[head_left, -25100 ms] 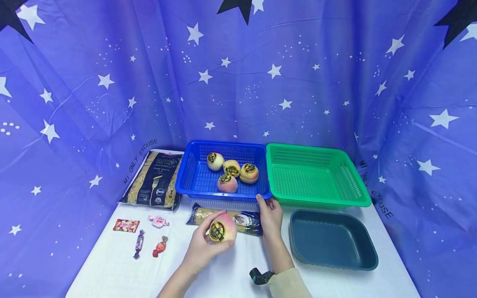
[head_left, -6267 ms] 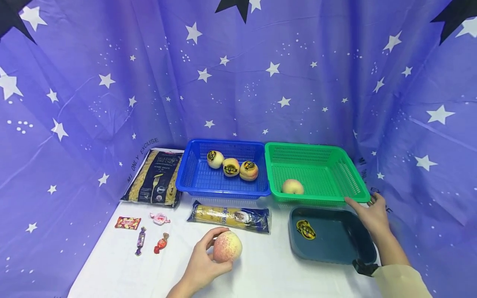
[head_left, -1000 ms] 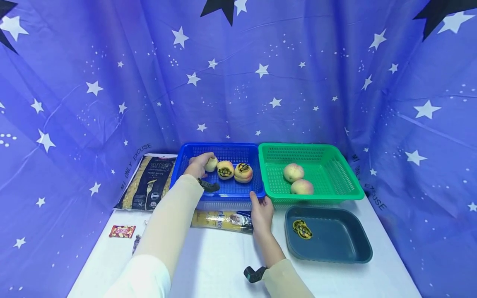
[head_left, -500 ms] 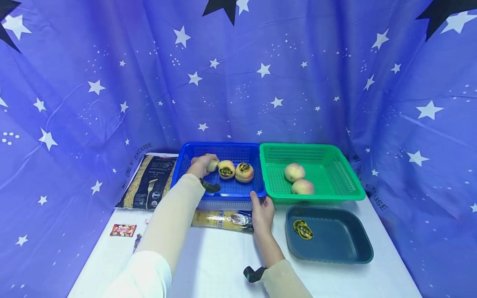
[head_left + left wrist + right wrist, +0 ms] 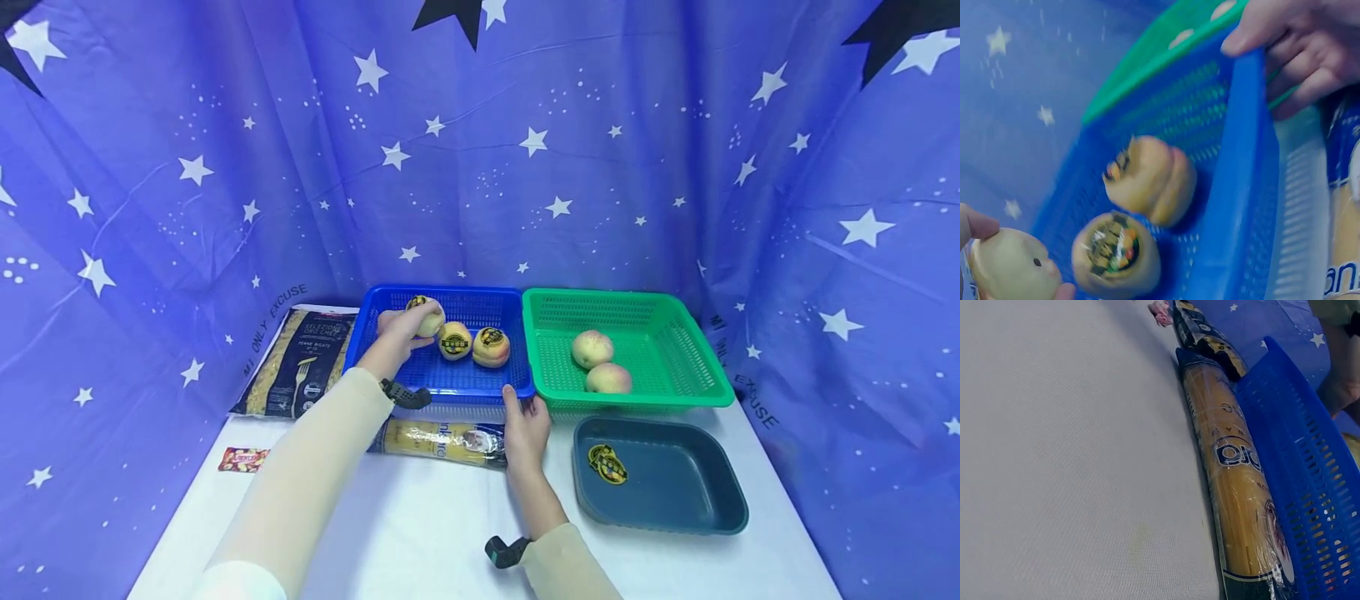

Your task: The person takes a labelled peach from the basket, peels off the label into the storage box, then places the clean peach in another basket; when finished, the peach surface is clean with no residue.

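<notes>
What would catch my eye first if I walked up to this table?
Probably the starry blue cloth draped all around. Then two bright baskets side by side at the back: a blue basket where the left hand grips one of three stickered peaches, and a green basket with two bare peaches. The right hand holds the blue basket's front rim.

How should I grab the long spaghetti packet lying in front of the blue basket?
Grip the spaghetti packet around its middle, coming from above with fingers across its narrow width. It lies flat on the table, long and thin, close along the blue basket, so the ends would probably let it droop.
</notes>
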{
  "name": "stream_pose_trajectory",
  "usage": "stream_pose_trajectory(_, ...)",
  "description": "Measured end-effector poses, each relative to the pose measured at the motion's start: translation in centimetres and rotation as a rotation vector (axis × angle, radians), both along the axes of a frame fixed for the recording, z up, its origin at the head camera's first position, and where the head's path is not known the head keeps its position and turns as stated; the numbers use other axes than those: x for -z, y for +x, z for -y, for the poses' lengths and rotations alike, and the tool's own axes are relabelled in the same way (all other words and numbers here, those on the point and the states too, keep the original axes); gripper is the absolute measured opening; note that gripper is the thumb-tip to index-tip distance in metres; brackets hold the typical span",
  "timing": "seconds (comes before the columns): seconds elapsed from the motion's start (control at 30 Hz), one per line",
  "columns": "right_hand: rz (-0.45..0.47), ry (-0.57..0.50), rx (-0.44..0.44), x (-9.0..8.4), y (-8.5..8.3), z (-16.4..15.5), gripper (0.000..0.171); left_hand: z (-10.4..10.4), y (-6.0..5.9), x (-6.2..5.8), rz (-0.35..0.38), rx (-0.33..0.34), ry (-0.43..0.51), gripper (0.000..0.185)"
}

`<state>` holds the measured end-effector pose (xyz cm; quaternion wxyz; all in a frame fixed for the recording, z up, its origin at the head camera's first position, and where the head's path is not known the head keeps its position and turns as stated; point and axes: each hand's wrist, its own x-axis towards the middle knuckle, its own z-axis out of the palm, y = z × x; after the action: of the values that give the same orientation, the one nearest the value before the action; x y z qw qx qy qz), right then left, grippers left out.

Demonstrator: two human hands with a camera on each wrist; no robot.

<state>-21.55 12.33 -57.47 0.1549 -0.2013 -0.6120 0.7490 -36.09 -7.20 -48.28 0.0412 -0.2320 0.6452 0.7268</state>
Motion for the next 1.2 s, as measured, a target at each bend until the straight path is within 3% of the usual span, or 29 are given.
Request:
stream_pose_trajectory(0.23,0.008,0.024,0.014,-0.3,0.3,0.1,0.063,-0.7,4.0,-2.6,-0.193,0.077,0.01,0.075)
stream_pose_trajectory(0.43,-0.006,0.027,0.02,0.1,0.0,0.0,0.063,-1.9,8.2,-3.2,-0.351,0.114,-0.101,0.068)
stream_pose_trajectory(0.67,0.012,0.043,0.01,0.1,0.0,0.0,0.064,-2.4,13.0,-2.4,-0.528,0.171,-0.318,0.074)
stream_pose_trajectory(0.97,0.014,0.047,-0.004,0.2,-0.2,0.0,0.066,-2.6,18.0,-0.6,-0.688,0.25,-0.335,0.078)
stream_pose_trajectory(1.2,0.008,0.052,0.002,0.1,-0.1,0.1,0.066,-3.0,21.2,1.0,-0.728,0.292,-0.343,0.085)
